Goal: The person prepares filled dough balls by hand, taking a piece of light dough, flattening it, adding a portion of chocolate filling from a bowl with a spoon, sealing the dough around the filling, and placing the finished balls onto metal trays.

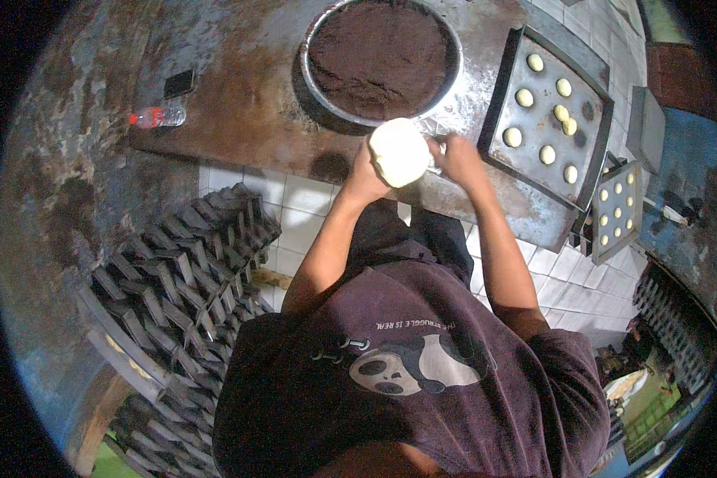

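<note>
My left hand [365,177] is wrapped round a large pale lump of dough [399,152], held up in front of my body near the table edge. Close on its right is my right hand [460,162], fingers closed; a small shiny piece shows at the fingers, but I cannot make out what it is. Just beyond the dough stands a wide round metal basin [459,73] filled with a dark brown, crumbly-looking mass [378,56]. To the right, a dark baking tray [508,94] bears several small pale dough balls [524,98], two of them touching.
A second tray [620,209] with rows of dough balls sits lower at the right. On the left of the worktable [239,103] lie a clear bottle [161,117] with a red cap and a dark flat phone-like object [179,84]. Stacked dark metal trays [187,271] stand at my left.
</note>
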`<act>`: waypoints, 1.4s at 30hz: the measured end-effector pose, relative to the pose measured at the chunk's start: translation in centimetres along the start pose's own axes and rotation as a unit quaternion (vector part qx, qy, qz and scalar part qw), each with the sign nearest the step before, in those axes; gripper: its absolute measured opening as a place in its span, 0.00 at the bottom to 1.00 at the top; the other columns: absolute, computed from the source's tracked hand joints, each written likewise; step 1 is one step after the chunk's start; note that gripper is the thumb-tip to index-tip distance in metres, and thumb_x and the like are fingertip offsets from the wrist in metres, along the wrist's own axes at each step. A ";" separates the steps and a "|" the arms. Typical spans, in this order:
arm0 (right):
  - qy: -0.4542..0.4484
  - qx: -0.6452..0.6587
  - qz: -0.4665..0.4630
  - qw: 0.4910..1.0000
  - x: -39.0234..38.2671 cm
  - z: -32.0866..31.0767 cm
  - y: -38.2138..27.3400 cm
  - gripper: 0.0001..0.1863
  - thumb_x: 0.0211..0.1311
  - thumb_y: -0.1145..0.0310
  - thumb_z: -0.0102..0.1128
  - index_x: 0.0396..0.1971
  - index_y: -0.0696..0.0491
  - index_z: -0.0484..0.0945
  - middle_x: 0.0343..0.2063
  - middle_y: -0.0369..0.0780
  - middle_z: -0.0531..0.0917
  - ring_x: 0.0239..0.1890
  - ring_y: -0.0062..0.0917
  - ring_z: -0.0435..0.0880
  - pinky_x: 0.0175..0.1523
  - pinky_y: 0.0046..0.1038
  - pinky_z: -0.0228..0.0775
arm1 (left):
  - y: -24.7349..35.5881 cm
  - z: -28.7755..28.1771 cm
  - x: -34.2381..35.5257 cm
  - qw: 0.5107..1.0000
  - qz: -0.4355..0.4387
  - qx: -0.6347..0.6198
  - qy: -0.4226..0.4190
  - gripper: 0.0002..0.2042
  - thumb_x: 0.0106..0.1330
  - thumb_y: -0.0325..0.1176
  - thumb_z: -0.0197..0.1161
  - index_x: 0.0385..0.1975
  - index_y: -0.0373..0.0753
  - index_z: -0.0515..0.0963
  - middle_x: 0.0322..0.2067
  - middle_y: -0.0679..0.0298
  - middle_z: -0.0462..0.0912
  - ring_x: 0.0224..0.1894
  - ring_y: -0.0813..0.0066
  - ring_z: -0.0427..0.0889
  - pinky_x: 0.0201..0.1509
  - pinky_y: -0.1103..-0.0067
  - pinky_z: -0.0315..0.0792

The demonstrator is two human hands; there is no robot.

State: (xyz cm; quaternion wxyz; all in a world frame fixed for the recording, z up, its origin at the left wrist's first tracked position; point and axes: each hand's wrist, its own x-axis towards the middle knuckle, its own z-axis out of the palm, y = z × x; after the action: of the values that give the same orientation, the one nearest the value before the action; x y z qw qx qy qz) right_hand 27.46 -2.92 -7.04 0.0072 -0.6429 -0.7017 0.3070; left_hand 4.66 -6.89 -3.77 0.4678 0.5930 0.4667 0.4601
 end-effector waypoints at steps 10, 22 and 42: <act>-0.036 0.001 -0.113 0.993 -1.6 2.6 0.5 0.21 0.65 0.77 0.52 0.58 0.50 0.73 0.52 0.50 0.79 0.53 0.46 0.82 0.55 0.46 0.79 | -0.6 -8.3 -6.3 0.846 -0.377 -0.315 0.207 0.14 0.70 0.22 0.65 0.52 0.44 0.76 0.39 0.67 0.86 0.36 0.82 0.80 0.28 0.83 0.68; 0.070 -0.117 -0.216 0.967 4.9 -0.8 -4.3 0.23 0.59 0.78 0.57 0.57 0.49 0.78 0.47 0.46 0.79 0.50 0.46 0.83 0.52 0.44 0.81 | 1.2 -9.4 -5.2 0.849 -0.381 -0.295 0.216 0.12 0.66 0.24 0.72 0.46 0.43 0.79 0.33 0.74 0.81 0.30 0.87 0.74 0.25 0.86 0.62; 0.006 0.156 -0.306 0.939 -0.3 -9.2 -14.0 0.14 0.64 0.74 0.62 0.49 0.52 0.83 0.40 0.47 0.79 0.46 0.46 0.82 0.53 0.42 0.76 | 3.5 -9.3 0.7 0.980 -0.139 0.099 0.099 0.19 0.55 0.34 0.82 0.43 0.34 0.85 0.39 0.62 0.91 0.41 0.75 0.88 0.50 0.74 0.81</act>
State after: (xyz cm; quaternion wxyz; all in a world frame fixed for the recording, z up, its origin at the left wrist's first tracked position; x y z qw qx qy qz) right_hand 18.66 0.88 6.70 0.2053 -0.3898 -0.8080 0.3913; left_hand -3.91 -5.52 1.02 0.4176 0.5172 0.6319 0.3985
